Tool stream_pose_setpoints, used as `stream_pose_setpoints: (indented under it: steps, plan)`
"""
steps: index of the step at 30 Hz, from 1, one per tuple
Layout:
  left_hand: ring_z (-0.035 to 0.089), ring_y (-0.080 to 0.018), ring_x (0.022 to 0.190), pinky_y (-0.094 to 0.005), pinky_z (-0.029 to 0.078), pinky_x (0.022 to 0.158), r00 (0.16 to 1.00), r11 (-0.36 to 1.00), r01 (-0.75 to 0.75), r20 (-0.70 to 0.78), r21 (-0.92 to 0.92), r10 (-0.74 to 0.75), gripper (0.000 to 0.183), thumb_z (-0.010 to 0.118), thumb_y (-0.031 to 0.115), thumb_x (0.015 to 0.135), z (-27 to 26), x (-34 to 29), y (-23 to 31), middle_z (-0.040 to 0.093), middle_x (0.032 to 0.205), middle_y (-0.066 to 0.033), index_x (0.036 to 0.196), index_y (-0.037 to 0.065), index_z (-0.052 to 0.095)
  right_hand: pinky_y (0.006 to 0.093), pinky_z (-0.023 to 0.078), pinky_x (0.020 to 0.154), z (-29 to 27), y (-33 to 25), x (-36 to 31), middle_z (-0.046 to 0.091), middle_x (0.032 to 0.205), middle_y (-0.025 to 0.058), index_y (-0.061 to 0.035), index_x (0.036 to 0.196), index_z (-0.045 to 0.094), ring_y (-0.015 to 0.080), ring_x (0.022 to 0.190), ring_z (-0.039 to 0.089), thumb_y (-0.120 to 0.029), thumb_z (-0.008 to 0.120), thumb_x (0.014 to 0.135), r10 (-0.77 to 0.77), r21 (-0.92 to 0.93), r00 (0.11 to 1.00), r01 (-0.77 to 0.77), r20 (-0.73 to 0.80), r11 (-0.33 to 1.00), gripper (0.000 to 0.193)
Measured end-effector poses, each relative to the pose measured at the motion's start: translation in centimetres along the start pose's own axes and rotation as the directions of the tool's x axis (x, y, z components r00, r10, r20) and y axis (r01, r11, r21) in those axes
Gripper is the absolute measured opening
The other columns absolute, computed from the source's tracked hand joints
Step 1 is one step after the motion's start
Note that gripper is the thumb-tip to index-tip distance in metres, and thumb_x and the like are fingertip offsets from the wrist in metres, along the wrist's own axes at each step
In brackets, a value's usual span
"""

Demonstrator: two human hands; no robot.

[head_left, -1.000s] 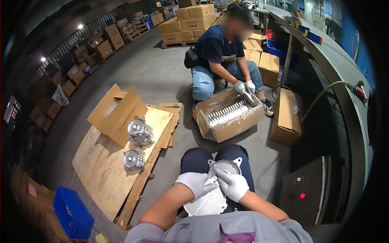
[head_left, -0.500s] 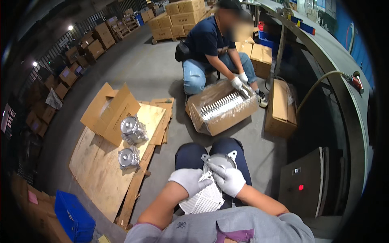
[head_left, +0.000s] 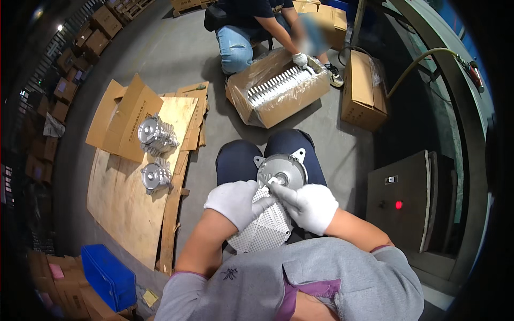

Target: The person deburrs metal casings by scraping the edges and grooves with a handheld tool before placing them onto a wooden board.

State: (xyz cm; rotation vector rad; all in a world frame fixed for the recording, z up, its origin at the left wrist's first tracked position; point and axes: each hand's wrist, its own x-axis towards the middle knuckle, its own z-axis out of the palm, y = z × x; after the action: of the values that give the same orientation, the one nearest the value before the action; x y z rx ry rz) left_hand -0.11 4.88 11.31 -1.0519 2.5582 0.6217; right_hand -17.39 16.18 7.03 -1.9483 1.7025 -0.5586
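On my lap lies a finned silver metal casting, its ribs facing up. Beyond it, against my knees, rests a round metal housing with mounting ears and a central hub; whether the two are joined, I cannot tell. My left hand, in a white glove, grips the casting's left side, thumb over the ribs. My gloved right hand reaches in from the right, thumb and fingers pinched near the hub. Whatever small thing sits in that pinch is too hidden to name.
Left, a plywood-topped pallet carries stacked metal housings and an open carton. Ahead, a co-worker's gloved hand reaches into a plastic-lined box of metal parts. A metal cabinet stands right, a blue bin lower left.
My view has tilted down. My right hand has drawn back from across the round housing to a pinch near its hub; my left fingers have come closer to it. One co-worker hand is now hidden.
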Motion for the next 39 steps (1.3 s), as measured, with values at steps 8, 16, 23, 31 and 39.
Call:
stream_pose_setpoints:
  steps: [8, 16, 23, 31, 39]
  plan:
    - [0.065, -0.0374, 0.087, -0.0459, 0.051, 0.076, 1.0, 0.999, -0.025, 0.004, -0.039, 0.026, 0.057, 0.05, 0.058, 0.09, 0.2, -0.5, -0.4, 0.067, 0.089, -0.0196, 0.096, 0.003, 0.063, 0.0395, 0.052, 0.063, 2.2, 3.4, 2.5, 0.065, 0.077, 0.0181, -0.0137, 0.128, 0.058, 0.0336, 0.067, 0.065, -0.007, 0.059, 0.084, 0.074, 0.117, 0.953, -0.041, -0.294, 0.992, 0.045]
    - [0.065, -0.0372, 0.085, -0.0464, 0.05, 0.075, 0.998, 0.994, -0.063, -0.002, -0.09, 0.063, 0.056, 0.05, 0.057, 0.09, 1.3, -0.1, -0.4, 0.067, 0.087, -0.0195, 0.091, 0.003, 0.062, 0.0408, 0.051, 0.059, 1.9, 1.0, 0.3, 0.062, 0.068, 0.0163, -0.0132, 0.132, 0.054, 0.0333, 0.06, 0.062, -0.01, 0.058, 0.086, 0.004, 0.028, 0.983, 0.001, -0.185, 1.0, 0.046]
    - [0.065, -0.037, 0.082, -0.0459, 0.051, 0.072, 0.996, 0.993, -0.052, 0.062, -0.108, 0.059, 0.055, 0.051, 0.057, 0.09, 1.5, 0.0, -1.0, 0.066, 0.082, -0.0188, 0.086, 0.003, 0.062, 0.0376, 0.053, 0.062, 3.7, 2.3, -2.2, 0.067, 0.077, 0.0167, -0.0128, 0.129, 0.058, 0.0292, 0.066, 0.066, -0.005, 0.057, 0.086, 0.009, 0.227, 0.978, 0.039, -0.208, 0.973, 0.044]
    - [0.065, -0.0365, 0.082, -0.0456, 0.051, 0.073, 0.996, 0.995, -0.049, 0.068, -0.09, 0.055, 0.054, 0.05, 0.055, 0.09, 1.4, -0.4, -0.7, 0.065, 0.082, -0.0187, 0.087, 0.003, 0.062, 0.038, 0.053, 0.063, 3.2, 1.9, -0.7, 0.067, 0.08, 0.0182, -0.0134, 0.13, 0.058, 0.0315, 0.067, 0.066, -0.004, 0.06, 0.084, 0.077, 0.192, 0.983, -0.044, -0.165, 0.98, 0.046]
    - [0.065, -0.0362, 0.081, -0.045, 0.051, 0.072, 0.998, 0.993, -0.054, 0.032, -0.106, 0.057, 0.052, 0.05, 0.054, 0.091, 1.6, -0.1, -0.4, 0.065, 0.083, -0.0184, 0.086, 0.004, 0.062, 0.0385, 0.051, 0.06, 3.9, 2.2, -0.4, 0.065, 0.075, 0.0169, -0.0131, 0.131, 0.056, 0.0311, 0.063, 0.064, -0.005, 0.06, 0.084, 0.004, 0.221, 0.953, 0.066, -0.304, 0.973, 0.047]
